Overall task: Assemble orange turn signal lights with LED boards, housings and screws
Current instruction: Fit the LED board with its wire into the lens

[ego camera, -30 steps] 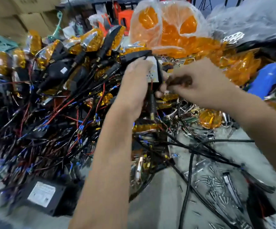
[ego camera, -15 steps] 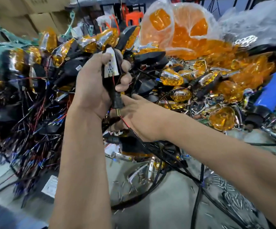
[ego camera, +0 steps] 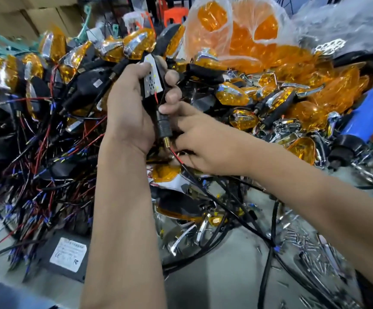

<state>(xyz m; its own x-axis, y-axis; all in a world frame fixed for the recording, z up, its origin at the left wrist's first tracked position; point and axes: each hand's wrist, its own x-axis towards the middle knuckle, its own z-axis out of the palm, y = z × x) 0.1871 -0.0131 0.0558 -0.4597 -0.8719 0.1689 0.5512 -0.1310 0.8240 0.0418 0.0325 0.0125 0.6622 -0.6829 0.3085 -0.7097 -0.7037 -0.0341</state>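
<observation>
Both bare forearms are reaching up from the near edge of the grey worktop (ego camera: 225, 284). The left hand (ego camera: 132, 112) is standing upright, back to the camera, its fingers (ego camera: 169, 92) curling round a black plastic turn-signal housing (ego camera: 152, 94) with a white LED board (ego camera: 153, 79) seated in its face. The housing's ribbed black stem (ego camera: 164, 127) with a brass threaded tip is pointing down from the fist. The right hand (ego camera: 205, 143) is coming in from the right just below, its fingertips pinching the thin red and black wires (ego camera: 176, 156) leaving that tip. Near the right edge, loose silver screws (ego camera: 306, 248) are lying scattered; near the left, a black power adapter with a white label (ego camera: 67, 255) is sitting. Beyond the hands, finished orange-lensed lights (ego camera: 136, 44) are piling up with tangled leads, and a clear plastic bag of orange lenses (ego camera: 236, 32) is standing at the far side.
</observation>
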